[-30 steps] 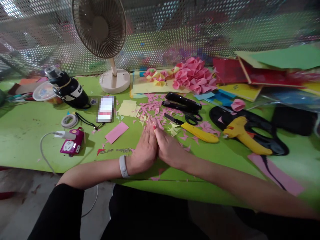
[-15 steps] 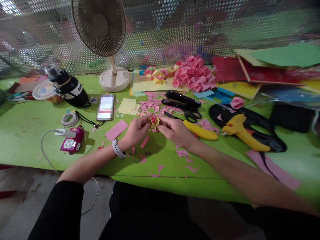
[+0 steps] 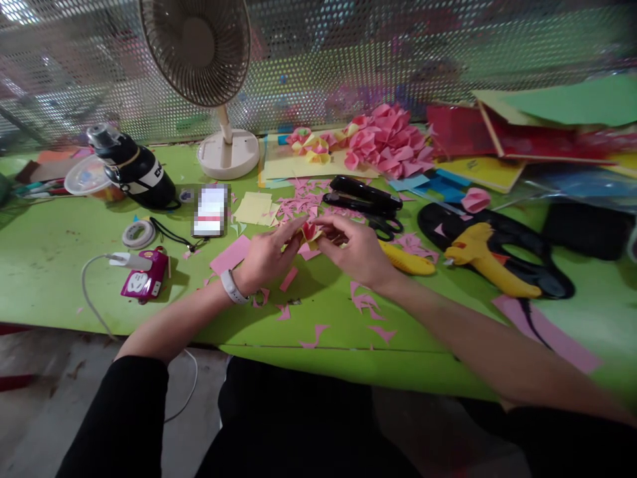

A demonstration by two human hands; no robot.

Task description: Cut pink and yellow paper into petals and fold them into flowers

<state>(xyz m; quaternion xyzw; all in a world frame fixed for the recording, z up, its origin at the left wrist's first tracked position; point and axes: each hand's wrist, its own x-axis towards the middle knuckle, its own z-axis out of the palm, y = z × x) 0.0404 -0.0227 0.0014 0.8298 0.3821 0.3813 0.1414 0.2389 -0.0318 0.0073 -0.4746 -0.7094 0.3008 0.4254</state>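
Observation:
Between my two hands, above the green table, is a small paper flower (image 3: 309, 232) with a red-pink centre and yellow outer petals. My left hand (image 3: 271, 255), with a pale band on its wrist, pinches the flower's left side. From the right, my right hand (image 3: 351, 251) grips the other side with bent fingers. Beneath and around them lie pink paper scraps (image 3: 365, 300). Close to the right hand are black scissors (image 3: 385, 228), a yellow-handled tool (image 3: 411, 259) and a black stapler (image 3: 365, 194).
A heap of pink paper flowers (image 3: 391, 143) sits at the back. On the right, a yellow glue gun (image 3: 490, 259) lies across a black object. To the left stand a fan (image 3: 226, 156), a black bottle (image 3: 142, 176), a phone (image 3: 210, 211), tape (image 3: 139, 234) and a purple power socket (image 3: 149, 279).
My fingers have shifted around the paper flower, and it is tilted differently, with its red centre turned more upward. My right hand is more arched over it. The view has moved slightly.

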